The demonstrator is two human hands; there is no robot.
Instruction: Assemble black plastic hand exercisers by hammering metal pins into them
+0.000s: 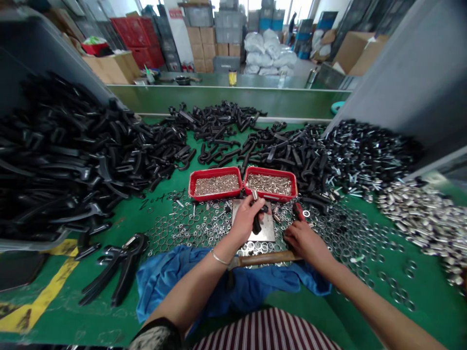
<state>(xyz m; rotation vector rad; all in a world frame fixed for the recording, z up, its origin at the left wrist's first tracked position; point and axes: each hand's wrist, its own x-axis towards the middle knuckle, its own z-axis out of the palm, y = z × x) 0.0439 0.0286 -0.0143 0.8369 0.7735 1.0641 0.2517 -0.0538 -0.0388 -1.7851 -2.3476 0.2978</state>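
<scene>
A worker's left hand (245, 214) pinches a black part (257, 225) and a metal sleeve (255, 195) above a steel plate (269, 229), center of the frame, while the right hand (301, 238) curls down among rings (345, 245) beside a red tool (298, 212); whether it grips anything cannot be told. Red trays (190, 192) border the plate's far side, and a wooden handle (268, 258) and blue cloth (164, 272) its near side. Bare green tabletop (430, 311) opens at lower right. The right fingertips are hidden, the handle's right end is covered, and the left heap (47, 165) runs off the frame
</scene>
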